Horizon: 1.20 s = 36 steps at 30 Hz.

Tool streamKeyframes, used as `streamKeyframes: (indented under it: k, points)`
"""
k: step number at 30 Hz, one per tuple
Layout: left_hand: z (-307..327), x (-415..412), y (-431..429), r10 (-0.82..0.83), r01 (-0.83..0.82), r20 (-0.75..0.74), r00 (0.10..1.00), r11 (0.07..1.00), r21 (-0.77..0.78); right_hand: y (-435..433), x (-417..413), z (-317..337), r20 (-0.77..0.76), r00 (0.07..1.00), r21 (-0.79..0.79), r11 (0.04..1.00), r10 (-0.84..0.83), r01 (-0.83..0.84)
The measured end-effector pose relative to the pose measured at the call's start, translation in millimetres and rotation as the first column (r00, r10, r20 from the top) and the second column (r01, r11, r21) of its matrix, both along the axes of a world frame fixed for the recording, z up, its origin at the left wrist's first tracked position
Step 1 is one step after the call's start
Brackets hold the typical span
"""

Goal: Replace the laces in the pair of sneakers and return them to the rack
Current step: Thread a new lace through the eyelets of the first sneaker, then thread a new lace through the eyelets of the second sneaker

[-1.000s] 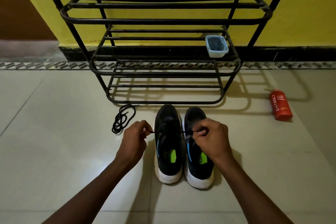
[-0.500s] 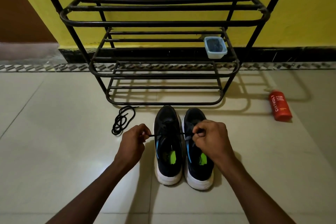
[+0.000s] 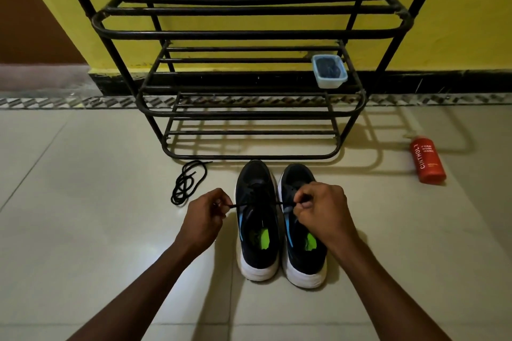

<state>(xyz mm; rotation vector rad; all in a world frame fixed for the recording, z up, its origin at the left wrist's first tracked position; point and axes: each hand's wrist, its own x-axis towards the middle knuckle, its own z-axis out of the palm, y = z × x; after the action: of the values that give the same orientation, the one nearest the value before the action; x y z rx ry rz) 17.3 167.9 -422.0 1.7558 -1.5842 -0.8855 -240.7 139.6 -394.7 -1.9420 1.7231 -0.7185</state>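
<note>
Left hand (image 3: 206,214) and right hand (image 3: 321,209) pinch thin black lace (image 3: 260,204) taut across left-side navy white-soled sneaker (image 3: 257,243), probably evening ends; spare coiled black lace (image 3: 186,184) at 10 o'clock.

1. The left hand (image 3: 203,216), just left of the frame's centre, sits a shade lower in the frame than a second ago, its fingertips pinching the lace (image 3: 235,205).
2. The stretch of lace has come down with it and now crosses the left sneaker (image 3: 257,243) slightly nearer the bottom of the frame.
3. Nearly all of that drop came in the first half second.
</note>
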Motion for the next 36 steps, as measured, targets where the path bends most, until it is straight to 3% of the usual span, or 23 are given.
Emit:
streamKeyframes:
  k: [3, 5, 10, 17, 23, 28, 33, 36]
  points:
    - [1.6, -4.8, 2.7, 0.026, -0.014, -0.156, 0.987, 0.997, 0.077, -1.2, 0.1, 1.2, 0.038, 0.991, -0.011, 0.992, 0.125, -0.125]
    - [2.5, -8.3, 5.9, 0.021, 0.005, -0.171, 0.985, 0.989, 0.149, -3.5, 2.2, 1.3, 0.028, 0.975, -0.009, 0.975, 0.222, -0.222]
    - [8.2, -15.9, 12.0, -0.028, 0.034, -0.044, 0.999, 0.989, 0.143, -8.8, 27.7, -1.3, -0.005, 0.915, 0.054, 0.914, 0.403, -0.402]
    - [4.6, 2.3, 4.0, -0.038, 0.039, -0.006, 0.999, 0.995, 0.094, -25.2, 47.6, 3.6, -0.186, 0.872, 0.17, 0.888, 0.454, -0.426]
    - [-14.7, 56.9, -20.1, 0.168, -0.149, 0.331, 0.929, 0.985, -0.083, -39.6, 62.8, 14.9, -0.244, 0.789, 0.2, 0.825, 0.564, -0.528]
    - [-25.2, 84.5, -33.0, 0.133, -0.209, 0.498, 0.857, 0.973, 0.102, -51.1, 85.2, 12.8, -0.285, 0.727, 0.229, 0.781, 0.624, -0.581]
    - [-39.2, 75.2, -15.9, 0.076, -0.106, 0.361, 0.929, 0.992, 0.064, -52.6, 101.8, 4.5, -0.271, 0.734, 0.266, 0.781, 0.623, -0.564]
    - [-46.6, 61.6, 2.8, 0.052, -0.075, 0.289, 0.956, 0.995, 0.07, -48.7, 110.1, -2.1, -0.345, 0.718, 0.27, 0.797, 0.604, -0.54]
